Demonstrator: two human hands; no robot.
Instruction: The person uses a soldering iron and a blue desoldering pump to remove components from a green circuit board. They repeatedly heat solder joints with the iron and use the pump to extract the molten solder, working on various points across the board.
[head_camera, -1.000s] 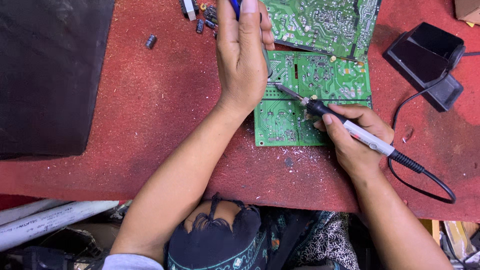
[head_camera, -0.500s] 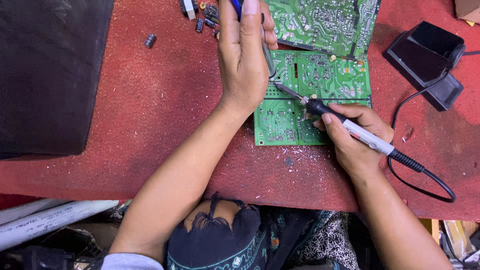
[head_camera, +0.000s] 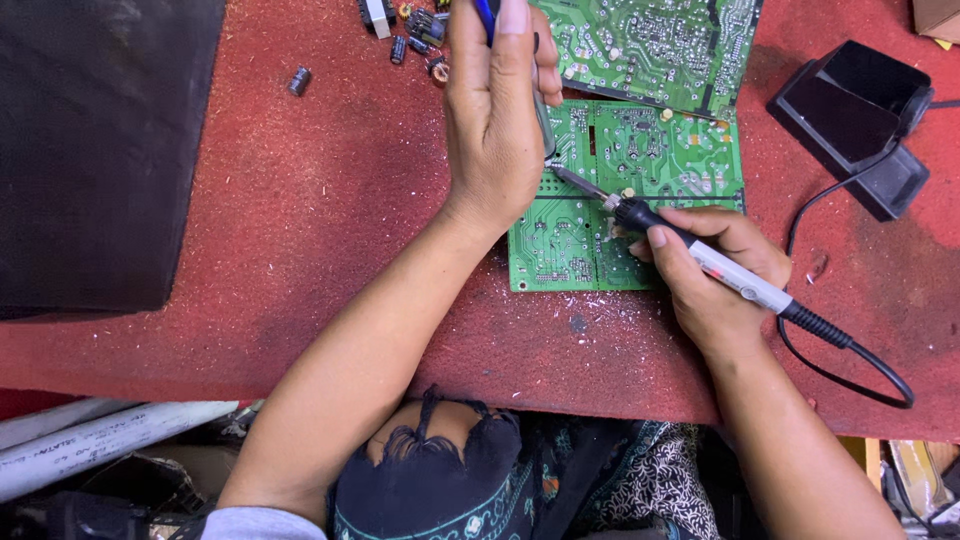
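While the red bench (head_camera: 300, 220) lies under it all, a green board (head_camera: 640, 200) sits in the middle. Left hand (head_camera: 495, 120) is closed around a thin blue tool (head_camera: 487, 15) over the board. Right hand (head_camera: 715, 275) grips a soldering pen (head_camera: 700, 262), tip touching the board

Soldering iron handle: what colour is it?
The soldering iron has a white handle with a black grip, seen in the head view.

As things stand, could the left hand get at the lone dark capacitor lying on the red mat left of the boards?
Probably not without letting go: the left hand is closed around a blue-handled tool. The capacitor itself lies unobstructed on the red mat, so the path looks free.
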